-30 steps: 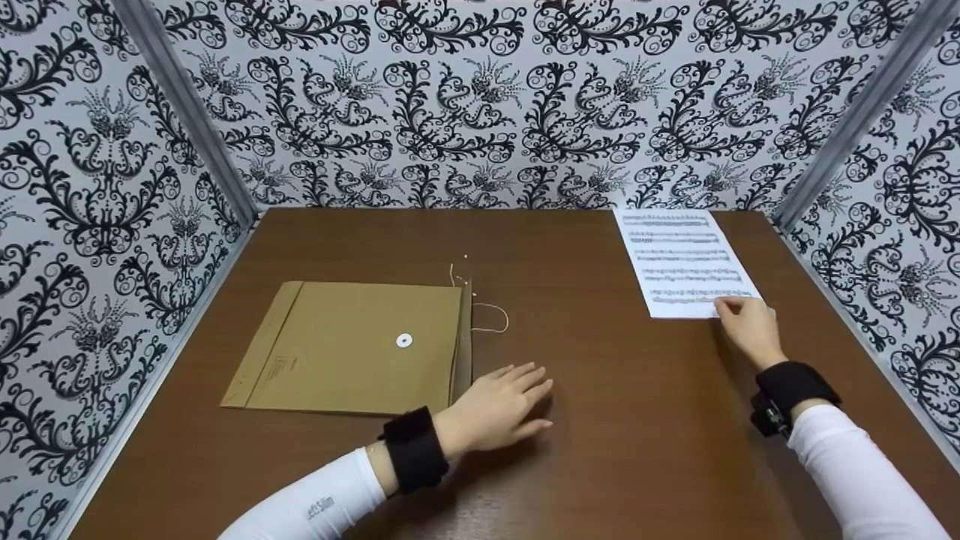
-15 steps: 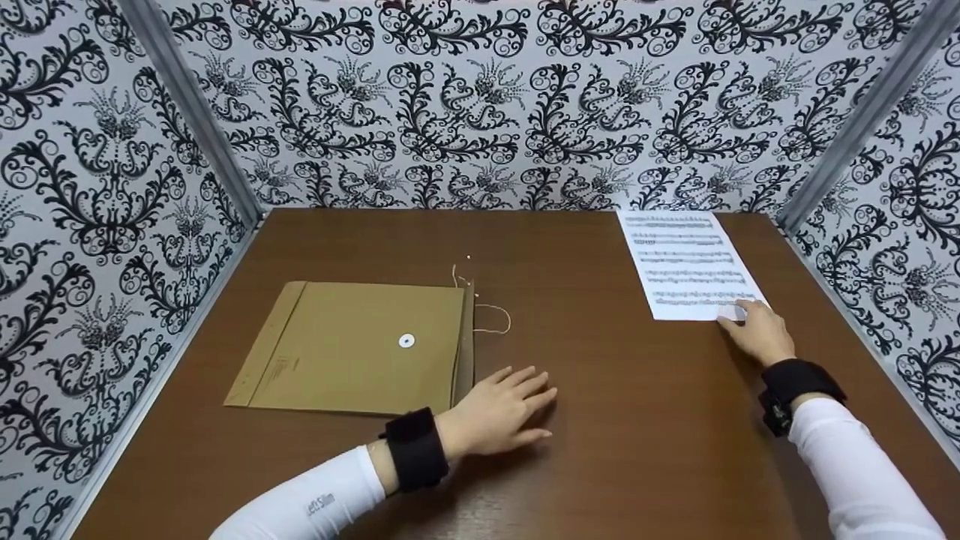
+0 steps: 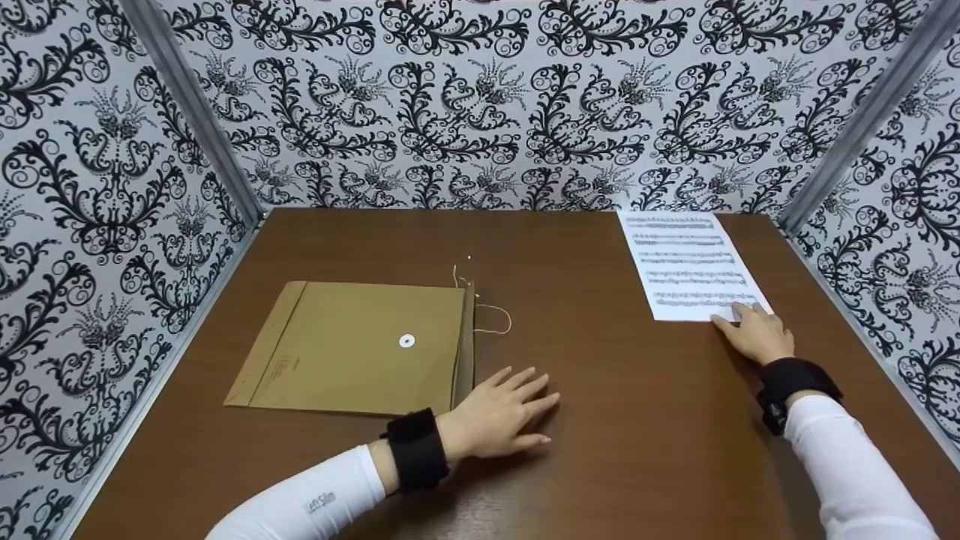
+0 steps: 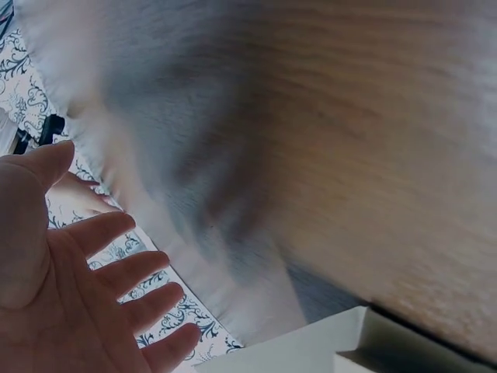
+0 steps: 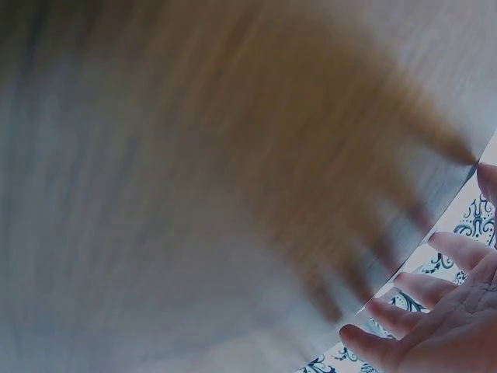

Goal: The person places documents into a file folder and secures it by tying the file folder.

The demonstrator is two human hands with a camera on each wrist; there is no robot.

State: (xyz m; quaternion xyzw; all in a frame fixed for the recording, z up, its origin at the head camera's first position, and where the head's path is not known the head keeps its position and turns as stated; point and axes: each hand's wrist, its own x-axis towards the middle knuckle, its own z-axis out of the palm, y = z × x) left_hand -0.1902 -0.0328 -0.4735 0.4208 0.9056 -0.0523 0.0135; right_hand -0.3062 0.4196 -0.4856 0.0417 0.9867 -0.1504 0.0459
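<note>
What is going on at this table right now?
A person's right hand rests its fingertips on the near corner of a printed sheet lying at the far right of the brown table. The left hand lies open beside a flat brown string-tie envelope, not holding it.

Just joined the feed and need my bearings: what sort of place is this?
Probably a staged recording booth, not a real office: patterned wallpaper panels enclose a brown table on three sides. On it lie only a string-tie envelope and a printed sheet, which the right hand touches.
</note>
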